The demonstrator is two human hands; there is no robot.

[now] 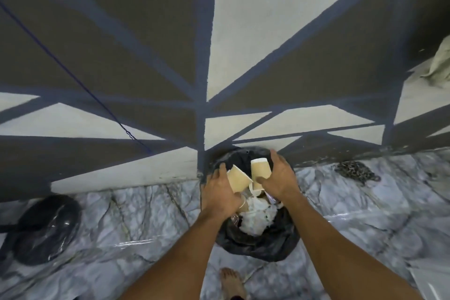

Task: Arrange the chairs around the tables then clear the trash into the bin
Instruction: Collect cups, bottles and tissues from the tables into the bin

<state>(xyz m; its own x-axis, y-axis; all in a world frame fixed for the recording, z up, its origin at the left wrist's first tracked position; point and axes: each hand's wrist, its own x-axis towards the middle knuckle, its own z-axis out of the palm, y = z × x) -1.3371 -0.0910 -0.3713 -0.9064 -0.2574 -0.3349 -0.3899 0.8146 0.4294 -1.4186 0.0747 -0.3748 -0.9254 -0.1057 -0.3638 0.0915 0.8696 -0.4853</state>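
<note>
A bin lined with a black bag [258,243] stands on the floor against the wall, with crumpled white paper [257,217] inside. Both of my hands are over its mouth. My left hand [220,192] grips a tan paper cup [238,179], tilted on its side. My right hand [278,178] holds another tan paper cup [260,170], upright with its white rim at the top. A third cup shows just beneath that one. No chairs or tables are in view.
The wall ahead is painted in brown, cream and blue bands. A black round object wrapped in plastic [46,229] lies on the marble floor at the left. A chain heap [355,172] lies to the right by the wall. My bare foot [232,282] is below.
</note>
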